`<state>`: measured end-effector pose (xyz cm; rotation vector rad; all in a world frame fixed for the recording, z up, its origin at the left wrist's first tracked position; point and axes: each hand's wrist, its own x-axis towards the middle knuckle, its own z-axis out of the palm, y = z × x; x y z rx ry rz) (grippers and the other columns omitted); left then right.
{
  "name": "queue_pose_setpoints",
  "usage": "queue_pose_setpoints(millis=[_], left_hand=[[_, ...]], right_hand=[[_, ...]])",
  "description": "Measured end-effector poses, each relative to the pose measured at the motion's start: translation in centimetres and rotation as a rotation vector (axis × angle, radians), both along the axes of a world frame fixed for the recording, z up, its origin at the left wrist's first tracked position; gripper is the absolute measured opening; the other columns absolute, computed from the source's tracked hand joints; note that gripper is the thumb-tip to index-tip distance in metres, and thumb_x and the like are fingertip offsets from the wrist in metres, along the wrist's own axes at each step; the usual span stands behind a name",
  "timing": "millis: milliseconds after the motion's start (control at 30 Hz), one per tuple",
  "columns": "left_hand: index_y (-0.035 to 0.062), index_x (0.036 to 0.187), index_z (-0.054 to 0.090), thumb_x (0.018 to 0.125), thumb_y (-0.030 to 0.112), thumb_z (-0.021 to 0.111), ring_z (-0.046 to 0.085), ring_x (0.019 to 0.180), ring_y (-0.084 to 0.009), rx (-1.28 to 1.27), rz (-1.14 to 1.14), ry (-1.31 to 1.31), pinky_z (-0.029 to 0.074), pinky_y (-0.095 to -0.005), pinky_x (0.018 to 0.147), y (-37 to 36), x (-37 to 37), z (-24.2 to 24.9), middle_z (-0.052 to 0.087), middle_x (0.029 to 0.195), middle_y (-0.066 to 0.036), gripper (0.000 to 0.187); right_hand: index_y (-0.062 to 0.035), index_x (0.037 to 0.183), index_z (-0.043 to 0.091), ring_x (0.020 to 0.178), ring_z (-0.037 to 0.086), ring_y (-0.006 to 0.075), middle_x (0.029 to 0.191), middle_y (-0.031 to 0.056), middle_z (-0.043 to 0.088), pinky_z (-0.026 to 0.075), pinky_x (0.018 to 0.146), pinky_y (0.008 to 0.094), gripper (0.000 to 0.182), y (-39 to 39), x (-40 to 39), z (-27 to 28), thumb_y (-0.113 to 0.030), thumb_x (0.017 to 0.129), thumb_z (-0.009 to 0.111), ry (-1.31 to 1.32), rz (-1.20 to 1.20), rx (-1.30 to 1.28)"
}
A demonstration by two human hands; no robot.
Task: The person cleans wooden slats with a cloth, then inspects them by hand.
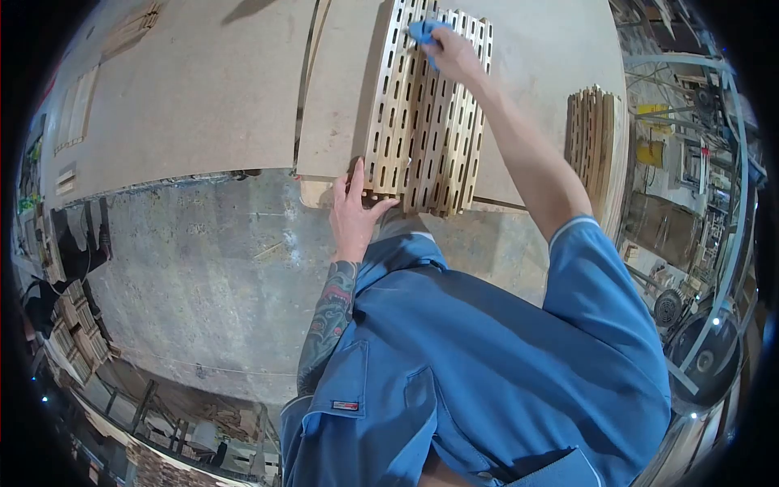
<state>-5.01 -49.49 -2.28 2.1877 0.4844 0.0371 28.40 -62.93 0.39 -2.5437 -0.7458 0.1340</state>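
Several long slotted wooden strips (422, 122) lie side by side in a stack on the table, their near ends reaching its front edge. My left hand (354, 215) is at the near left corner of the stack, fingers spread, with fingertips touching the left strip. A blue cloth (426, 34) is in my right hand (454, 55), which rests over the far part of the strips. Part of the cloth is hidden under the fingers.
The wide table (219, 89) has a gap between its boards. Another bundle of slotted strips (595, 146) lies at the right edge. Small wooden pieces (66, 180) lie far left. Machinery (702, 357) stands at the right. A dark-clothed person (77, 252) is at the left.
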Motion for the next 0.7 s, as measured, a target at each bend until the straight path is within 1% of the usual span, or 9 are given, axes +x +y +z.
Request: queue_pose_setpoints(millis=[133,200,267,333,433,533,600,667,700], left_hand=[[0.0190,0.152,0.042,0.068,0.044,0.088,0.059,0.112,-0.0388,0.015,-0.007,-0.001,0.054,-0.0472,0.087,-0.1,0.0,-0.3,0.052,0.127,-0.019,0.099],[0.0170,0.151,0.043,0.067,0.042,0.088,0.059,0.112,-0.0383,0.000,-0.006,0.012,0.052,-0.0464,0.089,0.1,0.0,-0.4,0.052,0.126,-0.019,0.099],[0.0134,0.150,0.045,0.066,0.039,0.090,0.057,0.113,-0.0377,-0.039,0.001,0.029,0.050,-0.0449,0.094,0.1,0.2,0.0,0.053,0.124,-0.019,0.099],[0.0138,0.150,0.045,0.065,0.037,0.090,0.059,0.109,-0.0368,-0.004,0.002,0.010,0.051,-0.0451,0.090,-0.1,0.1,0.2,0.055,0.120,-0.017,0.099],[0.0160,0.150,0.045,0.065,0.034,0.089,0.061,0.104,-0.0355,0.023,0.008,0.017,0.052,-0.0456,0.086,-0.1,0.2,0.0,0.056,0.116,-0.014,0.098],[0.0200,0.151,0.043,0.066,0.031,0.088,0.062,0.107,-0.0351,0.024,-0.036,0.020,0.054,-0.0461,0.084,0.0,0.2,-1.0,0.055,0.117,-0.014,0.096],[0.0206,0.151,0.043,0.066,0.025,0.087,0.062,0.106,-0.0351,0.067,-0.023,-0.047,0.054,-0.0469,0.083,0.0,-0.1,-1.5,0.056,0.115,-0.014,0.095],[0.0219,0.151,0.043,0.068,0.022,0.086,0.061,0.108,-0.0353,0.003,-0.005,-0.017,0.053,-0.0471,0.084,0.2,-0.3,-0.1,0.056,0.117,-0.014,0.094],[0.0218,0.151,0.043,0.068,0.023,0.086,0.061,0.108,-0.0354,0.042,0.012,-0.035,0.053,-0.0470,0.084,0.5,-0.4,-0.4,0.056,0.117,-0.014,0.094]], right_hand=[[-0.0010,0.092,0.054,0.083,0.062,0.0415,0.087,0.0204,0.062,0.050,0.074,0.0473,0.012,-0.9,-8.6,-0.1,-0.011,0.092,0.060,0.061,0.167,0.101],[0.0000,0.092,0.053,0.084,0.061,0.0422,0.085,0.0220,0.060,0.048,0.073,0.0486,0.011,-1.2,-12.9,0.7,-0.008,0.091,0.060,0.172,0.177,0.128],[0.0003,0.092,0.052,0.086,0.060,0.0424,0.086,0.0223,0.059,0.047,0.074,0.0487,0.011,-1.5,-16.0,0.6,-0.007,0.091,0.060,0.192,0.153,0.129],[0.0004,0.093,0.052,0.088,0.059,0.0425,0.087,0.0226,0.058,0.047,0.075,0.0485,0.012,-1.9,-18.9,0.3,-0.007,0.090,0.060,0.219,0.153,0.127],[-0.0004,0.095,0.053,0.092,0.058,0.0429,0.091,0.0232,0.058,0.046,0.077,0.0491,0.014,-2.1,-21.4,0.4,-0.010,0.090,0.061,0.249,0.145,0.150],[-0.0012,0.099,0.055,0.095,0.058,0.0432,0.094,0.0231,0.059,0.046,0.079,0.0502,0.016,-1.9,-22.0,1.0,-0.013,0.091,0.062,0.301,0.121,0.037],[-0.0017,0.100,0.056,0.096,0.057,0.0453,0.094,0.0231,0.059,0.046,0.080,0.0518,0.017,-2.4,-23.8,-0.4,-0.015,0.091,0.062,0.342,0.175,0.132],[-0.0016,0.108,0.059,0.095,0.062,0.0363,0.096,0.0187,0.063,0.049,0.080,0.0453,0.021,-2.5,-24.6,1.1,-0.016,0.093,0.062,0.389,0.177,0.000],[-0.0018,0.110,0.060,0.095,0.062,0.0305,0.097,0.0156,0.064,0.049,0.080,0.0420,0.023,-2.0,-24.6,2.1,-0.018,0.094,0.063,0.502,0.154,0.036]])
